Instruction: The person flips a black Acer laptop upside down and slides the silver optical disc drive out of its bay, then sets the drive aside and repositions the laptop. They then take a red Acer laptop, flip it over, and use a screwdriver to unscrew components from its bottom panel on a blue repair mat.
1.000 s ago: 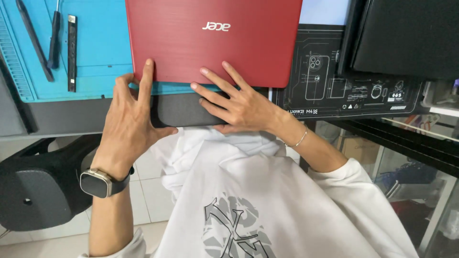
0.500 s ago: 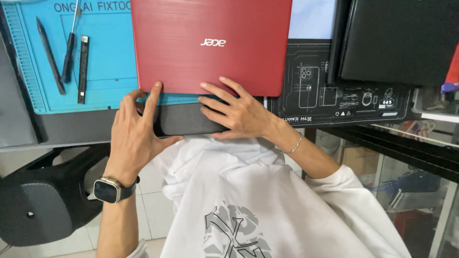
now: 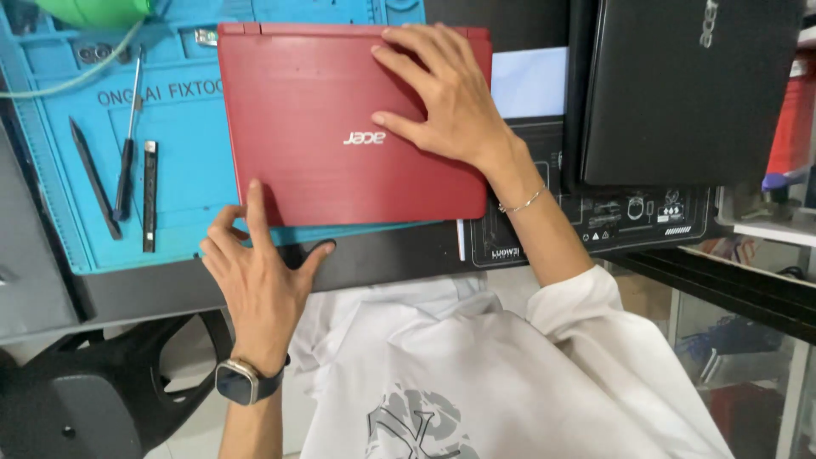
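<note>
Brushed matt red laptop (image 3: 340, 127) lid

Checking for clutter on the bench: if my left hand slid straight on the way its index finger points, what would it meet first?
The left hand would meet the closed red laptop first; the index fingertip already seems to touch its near edge, though depth is unclear.

Your red laptop (image 3: 340, 127) lies closed and flat, lid up, half on the blue mat (image 3: 187, 170), square to you.
</note>
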